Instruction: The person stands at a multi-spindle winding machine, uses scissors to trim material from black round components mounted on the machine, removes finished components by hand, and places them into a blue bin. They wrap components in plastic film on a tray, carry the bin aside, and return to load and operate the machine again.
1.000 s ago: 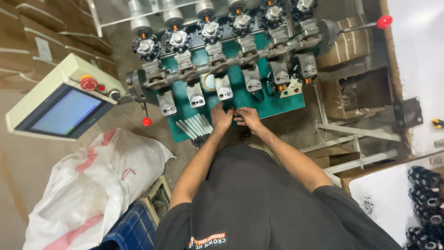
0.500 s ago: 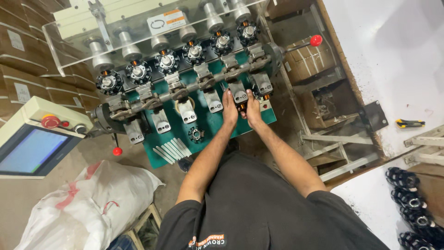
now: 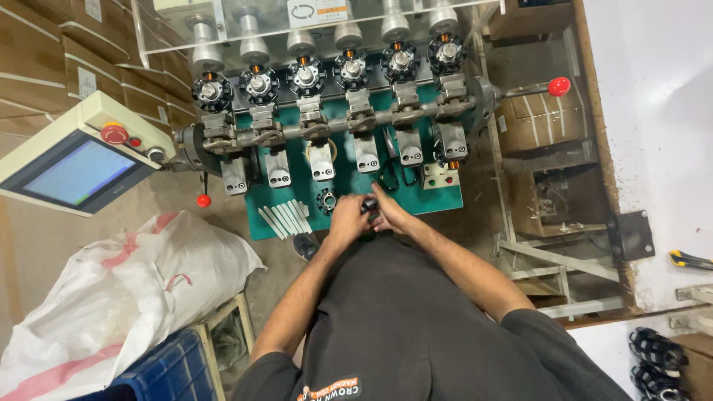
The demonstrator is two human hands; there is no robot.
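A small dark part (image 3: 368, 208), largely hidden, is pinched between the left hand (image 3: 347, 220) and right hand (image 3: 391, 215), fingers closed round it, at the front edge of the green machine bed (image 3: 438, 200), below six wound rotors (image 3: 307, 76) in a row.

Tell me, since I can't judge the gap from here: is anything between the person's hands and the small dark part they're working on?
Nothing visible. The left hand and right hand meet around the small dark part over the green plate's front edge. A second round part lies to their left, apart from them.
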